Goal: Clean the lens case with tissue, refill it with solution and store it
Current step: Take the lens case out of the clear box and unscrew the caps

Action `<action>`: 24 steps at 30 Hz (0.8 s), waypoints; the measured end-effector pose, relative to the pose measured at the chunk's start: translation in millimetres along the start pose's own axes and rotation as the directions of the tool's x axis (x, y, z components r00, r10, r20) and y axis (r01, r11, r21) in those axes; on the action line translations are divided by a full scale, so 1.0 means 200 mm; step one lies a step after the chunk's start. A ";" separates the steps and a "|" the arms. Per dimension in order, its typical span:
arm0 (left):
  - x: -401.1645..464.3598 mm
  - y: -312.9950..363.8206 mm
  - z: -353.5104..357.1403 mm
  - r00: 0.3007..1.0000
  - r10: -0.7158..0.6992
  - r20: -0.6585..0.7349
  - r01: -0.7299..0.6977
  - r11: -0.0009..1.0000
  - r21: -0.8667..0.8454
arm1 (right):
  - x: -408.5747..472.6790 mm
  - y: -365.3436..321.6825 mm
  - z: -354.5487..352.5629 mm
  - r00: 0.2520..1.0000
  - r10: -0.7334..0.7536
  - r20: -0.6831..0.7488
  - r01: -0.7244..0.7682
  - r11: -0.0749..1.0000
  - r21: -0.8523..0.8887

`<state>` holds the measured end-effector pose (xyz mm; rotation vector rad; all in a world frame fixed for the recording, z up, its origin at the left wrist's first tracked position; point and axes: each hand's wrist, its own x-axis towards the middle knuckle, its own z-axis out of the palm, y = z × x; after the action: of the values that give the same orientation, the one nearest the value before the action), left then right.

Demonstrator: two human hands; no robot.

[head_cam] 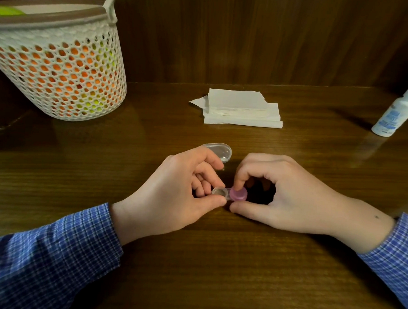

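A small lens case (220, 192) lies on the wooden table between my hands. Its left well is uncovered and clear; its right well carries a pink cap (238, 194). My left hand (173, 195) pinches the case's left end between thumb and fingers. Thumb and forefinger of my right hand (283, 195) grip the pink cap. A clear oval plastic cover (220, 150) lies just behind my left hand. A stack of white tissues (240, 108) sits further back at the centre. The white solution bottle (396, 111) stands at the far right, its cap on.
A white perforated basket (62, 61) with a brown rim stands at the back left, with orange and green things inside. A dark wooden wall rises behind the table (216, 271). Blue checked sleeves cover both my forearms.
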<state>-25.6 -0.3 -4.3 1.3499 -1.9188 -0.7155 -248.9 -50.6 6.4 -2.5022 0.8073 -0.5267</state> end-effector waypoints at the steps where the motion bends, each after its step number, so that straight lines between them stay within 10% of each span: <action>1: 0.00 0.00 0.00 1.000 -0.002 0.000 0.002 1.000 -0.004 | 0.00 0.00 0.00 1.000 0.007 -0.010 -0.007 1.000 -0.011; 24: 0.00 -0.01 0.00 1.000 0.003 0.008 -0.003 1.000 -0.020 | 0.00 0.01 0.00 1.000 -0.029 0.010 0.029 1.000 -0.005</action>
<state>-25.0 -1.3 -4.8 1.3335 -1.9146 -0.7375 -250.3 -51.7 4.1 -2.5222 0.7706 -0.5219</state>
